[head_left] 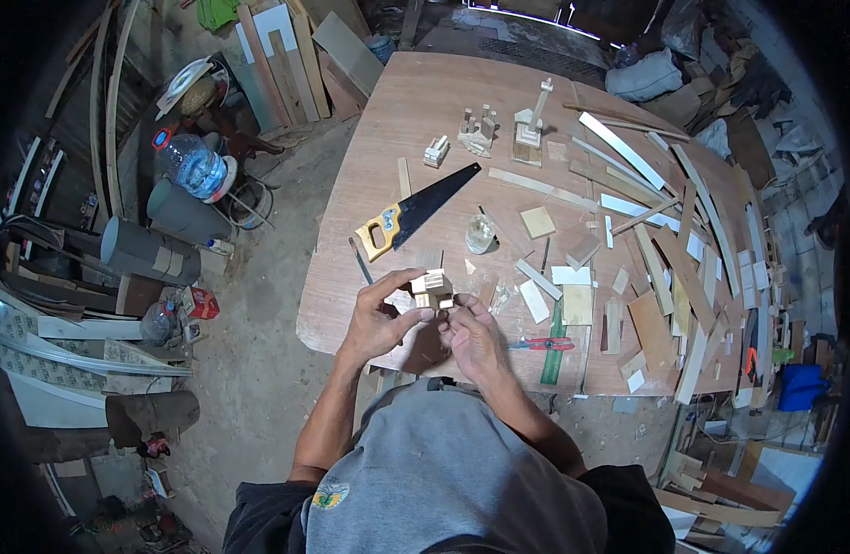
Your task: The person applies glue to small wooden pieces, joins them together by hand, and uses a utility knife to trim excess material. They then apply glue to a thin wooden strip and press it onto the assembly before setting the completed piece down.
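Note:
Near the table's front edge, my left hand (380,319) is closed around a small wooden model (432,284) built from pale blocks, thumb below and fingers above. My right hand (477,340) is pinched at the model's lower right, fingertips right at a small wood block (446,302) there. Just beyond the model stands a clear cup (480,234) with whitish contents and a stick in it. A handsaw (420,212) with a yellow handle lies farther off to the left. Beside my right hand are red-handled pliers (541,343) across a green strip (555,355).
Several finished-looking wooden models, one with a tall tower (537,115), stand at the table's far side. Wood strips and offcuts (665,268) cover the right side. A large water bottle (196,166) sits on a stool at left. Boards (282,69) lean behind.

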Action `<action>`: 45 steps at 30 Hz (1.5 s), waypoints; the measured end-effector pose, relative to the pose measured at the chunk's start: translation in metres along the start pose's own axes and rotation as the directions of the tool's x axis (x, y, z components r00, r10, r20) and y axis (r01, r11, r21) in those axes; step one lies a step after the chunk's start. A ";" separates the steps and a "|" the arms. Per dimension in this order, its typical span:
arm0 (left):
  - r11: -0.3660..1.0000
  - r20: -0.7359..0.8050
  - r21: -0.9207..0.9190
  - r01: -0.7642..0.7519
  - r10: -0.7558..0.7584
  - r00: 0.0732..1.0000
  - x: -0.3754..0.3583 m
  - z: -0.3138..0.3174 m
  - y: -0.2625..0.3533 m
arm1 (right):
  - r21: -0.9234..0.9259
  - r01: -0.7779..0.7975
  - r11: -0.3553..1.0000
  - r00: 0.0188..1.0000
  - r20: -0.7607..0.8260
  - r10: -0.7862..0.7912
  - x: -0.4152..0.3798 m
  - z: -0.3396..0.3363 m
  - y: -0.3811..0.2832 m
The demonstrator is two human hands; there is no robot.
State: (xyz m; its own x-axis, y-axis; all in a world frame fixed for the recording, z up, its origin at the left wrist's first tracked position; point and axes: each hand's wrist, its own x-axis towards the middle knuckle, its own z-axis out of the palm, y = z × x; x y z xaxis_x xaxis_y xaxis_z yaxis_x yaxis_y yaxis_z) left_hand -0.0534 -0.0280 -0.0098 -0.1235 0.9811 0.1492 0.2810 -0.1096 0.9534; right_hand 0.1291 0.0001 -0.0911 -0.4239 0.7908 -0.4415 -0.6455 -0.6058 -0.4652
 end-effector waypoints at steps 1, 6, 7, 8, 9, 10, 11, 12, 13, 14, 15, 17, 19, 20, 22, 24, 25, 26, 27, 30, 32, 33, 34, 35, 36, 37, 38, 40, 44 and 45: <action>1.000 -0.006 -0.014 0.015 -0.015 1.000 0.000 -0.002 -0.002 | 0.014 0.003 1.000 1.000 0.021 -0.003 0.002 0.000 0.002; 0.996 -0.011 -0.075 0.052 -0.053 0.999 -0.001 -0.010 -0.011 | 0.065 -0.004 0.998 0.999 0.054 0.001 0.009 0.000 0.009; 0.996 0.009 -0.071 0.056 -0.055 0.998 -0.001 -0.012 -0.015 | 0.079 -0.025 0.997 0.998 0.055 0.021 0.010 0.001 0.010; 0.996 0.031 -0.067 0.060 -0.058 0.998 -0.001 -0.014 -0.018 | 0.080 -0.024 0.997 0.998 0.052 0.019 0.011 0.001 0.011; 0.996 0.035 -0.069 0.061 -0.058 0.998 -0.001 -0.015 -0.021 | 0.066 -0.032 0.997 0.998 0.048 0.029 0.012 0.001 0.012; 0.995 0.042 -0.083 0.059 -0.055 0.998 0.000 -0.016 -0.024 | 0.051 -0.040 0.998 0.998 0.045 0.037 0.013 0.001 0.012; 0.994 0.049 -0.097 0.057 -0.052 0.997 0.000 -0.017 -0.026 | 0.052 -0.037 0.998 0.998 0.042 0.035 0.014 -0.001 0.012; 0.993 0.052 -0.098 0.057 -0.052 0.997 0.001 -0.018 -0.028 | 0.058 -0.055 0.997 0.997 0.059 0.052 0.015 -0.003 0.013; 0.990 0.050 -0.126 0.069 -0.064 0.997 0.001 -0.018 -0.029 | 0.064 -0.073 0.995 0.995 0.077 0.068 0.017 -0.004 0.013; 0.985 0.048 -0.154 0.082 -0.075 0.996 0.001 -0.019 -0.030 | 0.065 -0.070 0.995 0.995 0.074 0.065 0.018 -0.006 0.014; 0.984 0.051 -0.156 0.081 -0.074 0.996 0.002 -0.020 -0.030 | 0.070 -0.065 0.995 0.995 0.085 0.059 0.019 -0.007 0.015; 0.970 0.059 -0.213 0.117 -0.106 0.993 0.002 -0.021 -0.030 | 0.076 -0.058 0.995 0.994 0.094 0.050 0.020 -0.010 0.016; 0.968 0.067 -0.222 0.116 -0.104 0.992 0.001 -0.022 -0.032 | 0.072 -0.076 0.995 0.994 0.079 0.070 0.021 -0.011 0.017; 0.967 0.073 -0.228 0.116 -0.102 0.992 0.001 -0.023 -0.033 | 0.073 -0.074 0.995 0.995 0.079 0.068 0.020 -0.012 0.018; 0.959 0.072 -0.259 0.114 -0.099 0.992 0.000 -0.023 -0.035 | 0.121 -0.087 0.989 0.992 0.099 0.075 0.019 -0.012 0.019; 0.950 0.075 -0.291 0.114 -0.096 0.993 -0.001 -0.023 -0.038 | 0.130 -0.093 0.987 0.992 0.098 0.081 0.019 -0.013 0.021; 0.939 0.070 -0.317 0.134 -0.117 0.991 -0.002 -0.024 -0.041 | 0.138 -0.101 0.985 0.991 0.097 0.088 0.019 -0.014 0.022; 0.926 0.066 -0.344 0.153 -0.138 0.988 -0.002 -0.025 -0.044 | 0.139 -0.097 0.985 0.992 0.094 0.085 0.019 -0.017 0.023; 0.926 0.071 -0.345 0.153 -0.137 0.988 -0.003 -0.027 -0.051 | 0.134 -0.080 0.988 0.995 0.077 0.070 0.019 -0.022 0.024; 0.837 0.001 -0.483 0.258 -0.295 0.956 -0.001 -0.031 -0.070 | 0.093 -0.016 0.996 1.000 0.004 0.016 0.015 -0.044 0.021; 0.916 -0.043 -0.341 0.211 -0.239 0.970 0.002 -0.029 -0.104 | 0.034 0.031 0.999 0.998 -0.053 -0.029 0.012 -0.066 0.011; 0.970 -0.079 -0.186 0.159 -0.176 0.981 0.005 -0.026 -0.126 | 0.032 0.033 0.999 0.998 -0.054 -0.032 0.011 -0.082 0.007; 0.992 -0.101 -0.049 0.112 -0.116 0.988 0.008 -0.021 -0.143 | -0.580 0.302 0.756 0.947 0.091 -0.308 0.009 -0.103 0.005; 0.992 -0.099 -0.055 0.111 -0.116 0.988 0.011 -0.018 -0.146 | -0.883 0.450 0.129 0.836 0.366 -0.410 0.005 -0.122 0.003; 0.988 -0.050 0.040 0.149 -0.147 0.988 0.016 -0.013 -0.147 | -0.889 0.418 0.184 0.850 0.312 -0.424 0.002 -0.137 0.000; 0.974 -0.003 0.135 0.179 -0.181 0.984 0.022 -0.007 -0.150 | -0.892 0.415 0.178 0.850 0.310 -0.427 -0.008 -0.125 -0.008; 0.972 0.044 0.157 0.175 -0.184 0.982 0.027 -0.003 -0.161 | -0.626 0.268 0.732 0.929 -0.034 -0.369 -0.022 -0.115 -0.020; 0.975 0.073 0.161 0.155 -0.168 0.983 0.037 0.003 -0.173 | -0.077 0.100 0.992 0.953 -0.280 -0.118 -0.036 -0.107 -0.031; 0.972 0.129 0.192 0.136 -0.163 0.978 0.048 0.008 -0.179 | -0.375 0.195 0.906 0.936 -0.206 -0.286 -0.051 -0.140 -0.033; 0.966 0.160 0.211 0.149 -0.185 0.970 0.050 0.009 -0.179 | -0.579 0.253 0.775 0.924 -0.094 -0.371 -0.052 -0.142 -0.035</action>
State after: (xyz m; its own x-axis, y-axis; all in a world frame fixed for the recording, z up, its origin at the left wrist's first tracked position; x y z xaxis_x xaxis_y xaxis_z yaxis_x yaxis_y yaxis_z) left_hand -0.1013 0.0417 -0.1756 -0.0196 0.9971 -0.0735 0.4539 0.0744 0.8879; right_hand 0.2643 -0.0325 -0.1612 -0.0926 0.9471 -0.3071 -0.2395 -0.3206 -0.9164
